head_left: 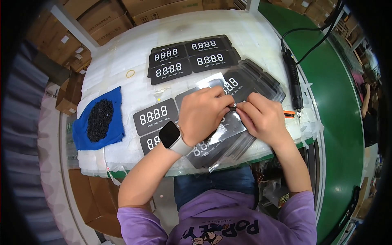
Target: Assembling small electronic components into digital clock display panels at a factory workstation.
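My left hand (203, 114), with a watch on its wrist, and my right hand (263, 118) meet over a black display panel (228, 126) that lies on a stack of similar panels at the table's front edge. The fingertips of both hands pinch at the same spot near the panel's upper edge, where a thin clear film or tab seems to be held; it is too small to tell exactly. Another panel with white digits (155, 116) lies just left of my left hand. Four more panels (190, 57) lie in a block farther back.
A blue cloth (116, 102) with a pile of small black screws (100, 119) lies at the left. An electric screwdriver (294, 79) with a black cord lies right of the stack, beside a green conveyor belt (335, 102). Cardboard boxes (106, 20) stand behind the table.
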A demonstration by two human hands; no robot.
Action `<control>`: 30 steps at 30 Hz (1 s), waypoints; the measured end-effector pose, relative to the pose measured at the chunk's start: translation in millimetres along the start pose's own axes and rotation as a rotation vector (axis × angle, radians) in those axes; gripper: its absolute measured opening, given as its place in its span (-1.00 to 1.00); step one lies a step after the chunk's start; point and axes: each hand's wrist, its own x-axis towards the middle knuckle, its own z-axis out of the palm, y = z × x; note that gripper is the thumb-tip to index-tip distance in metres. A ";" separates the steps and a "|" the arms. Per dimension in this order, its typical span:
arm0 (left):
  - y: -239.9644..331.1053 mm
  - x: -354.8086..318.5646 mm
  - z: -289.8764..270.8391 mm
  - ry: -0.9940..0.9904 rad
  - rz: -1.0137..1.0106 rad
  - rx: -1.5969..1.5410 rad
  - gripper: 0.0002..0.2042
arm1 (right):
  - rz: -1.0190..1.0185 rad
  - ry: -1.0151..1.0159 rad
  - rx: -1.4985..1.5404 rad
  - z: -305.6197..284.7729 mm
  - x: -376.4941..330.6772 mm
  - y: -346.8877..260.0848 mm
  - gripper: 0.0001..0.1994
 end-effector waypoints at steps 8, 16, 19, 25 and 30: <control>-0.7 1.3 -1.7 -0.009 0.038 -0.023 -0.87 | -0.040 0.011 -0.051 -0.8 1.6 -1.6 -0.84; 0.0 -4.2 2.2 0.033 0.074 0.082 -0.89 | 0.019 -0.039 0.000 1.9 -1.5 0.1 -0.84; 1.1 -2.4 0.1 0.010 0.060 0.094 -0.88 | -0.022 -0.018 -0.019 2.0 -2.0 0.5 -0.87; -1.0 0.3 0.4 0.020 0.045 0.014 -0.88 | -0.082 0.020 -0.046 0.7 -0.6 1.6 -0.88; -0.1 -0.7 -0.2 0.010 0.047 0.045 -0.89 | -0.068 0.002 -0.033 0.9 0.6 0.2 -0.85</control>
